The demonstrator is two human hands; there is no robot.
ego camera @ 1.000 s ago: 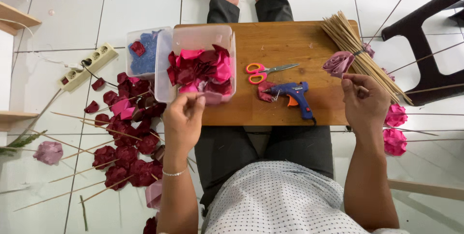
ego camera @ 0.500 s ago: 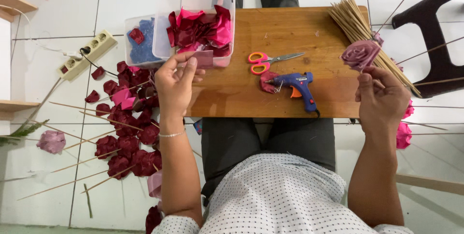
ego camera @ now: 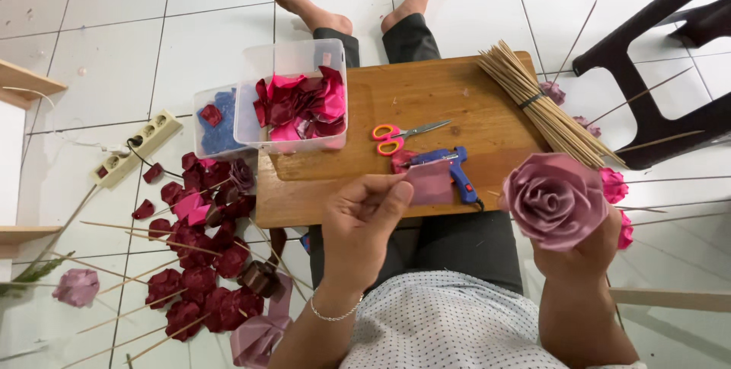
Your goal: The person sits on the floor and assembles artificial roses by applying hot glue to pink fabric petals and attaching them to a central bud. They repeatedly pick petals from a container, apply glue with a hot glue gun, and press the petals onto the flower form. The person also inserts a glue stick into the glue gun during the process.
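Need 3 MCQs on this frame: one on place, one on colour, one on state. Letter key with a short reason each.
1. Where do the scissors lie?
A. on the wooden board
B. on the floor tiles
C. inside the clear box

2. What colour is the ribbon rose held in the right hand?
A. dusty mauve-pink
B. bright yellow
C. white

3. What state is the left hand in?
A. flat on the board, empty
B. raised, pinching a small pink ribbon piece
C. gripping the glue gun

Key:
1 A: the orange-handled scissors rest on the board beside the blue glue gun.
2 A: its folded petals are a muted mauve-pink.
3 B: thumb and fingers close on the piece's edge, above the board.
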